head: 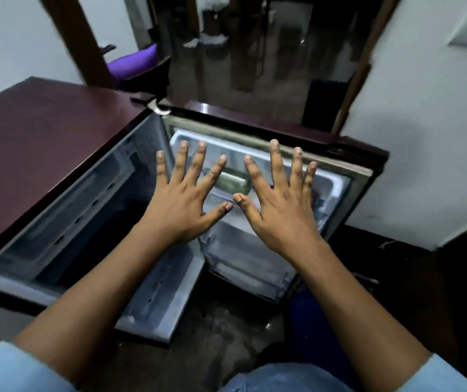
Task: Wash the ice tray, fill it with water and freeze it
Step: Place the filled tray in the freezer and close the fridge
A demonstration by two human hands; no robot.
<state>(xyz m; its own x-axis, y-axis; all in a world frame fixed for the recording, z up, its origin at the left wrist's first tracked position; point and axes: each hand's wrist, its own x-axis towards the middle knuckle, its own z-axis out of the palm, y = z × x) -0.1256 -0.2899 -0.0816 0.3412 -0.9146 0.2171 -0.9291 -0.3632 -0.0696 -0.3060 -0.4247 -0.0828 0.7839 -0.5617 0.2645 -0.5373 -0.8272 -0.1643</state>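
Observation:
Both of my hands are stretched out flat, palms down, in front of an open fridge. My left hand (187,199) and my right hand (280,205) hold nothing, fingers spread, thumbs almost touching. Behind them stands the maroon fridge (42,142) with its door (255,261) swung open to the right. The inside of the door shows pale shelves (331,179) between and beyond my fingers. A greenish oblong thing (233,181) lies between my hands on a door shelf; I cannot tell whether it is the ice tray.
The fridge's inner cavity (65,222) opens at the left, dark inside. A white wall (424,137) rises at the right. A purple object (133,60) lies behind the fridge by a doorway. The floor (226,329) below is dark. My knee in jeans (283,377) shows at the bottom.

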